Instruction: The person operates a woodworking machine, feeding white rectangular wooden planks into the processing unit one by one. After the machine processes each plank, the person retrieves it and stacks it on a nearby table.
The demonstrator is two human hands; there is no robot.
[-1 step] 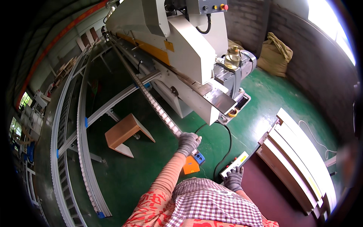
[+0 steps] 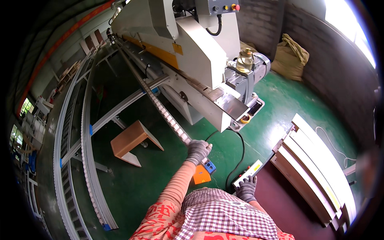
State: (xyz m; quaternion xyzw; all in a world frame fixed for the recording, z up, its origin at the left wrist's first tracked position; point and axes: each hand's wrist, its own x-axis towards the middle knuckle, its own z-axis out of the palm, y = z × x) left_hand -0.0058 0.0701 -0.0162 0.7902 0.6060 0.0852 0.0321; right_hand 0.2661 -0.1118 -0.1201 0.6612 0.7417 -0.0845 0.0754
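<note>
My left hand, in a grey striped glove with bare fingertips, is wrapped round the near end of a long roller rail. Blue end pieces show just beyond my grip. Lower right, my right hand, gloved alike, rests on the end of a white control box with red and dark buttons. Its fingers are stretched over the box, slightly apart. The box lies at the edge of a dark red panel. Below my left hand is an orange block.
A long white and grey machine runs away ahead, its metal plate jutting near me. More roller rails curve along the left. A brown bent panel stands between. Stacked pale boards lie right. A black cable crosses the green floor.
</note>
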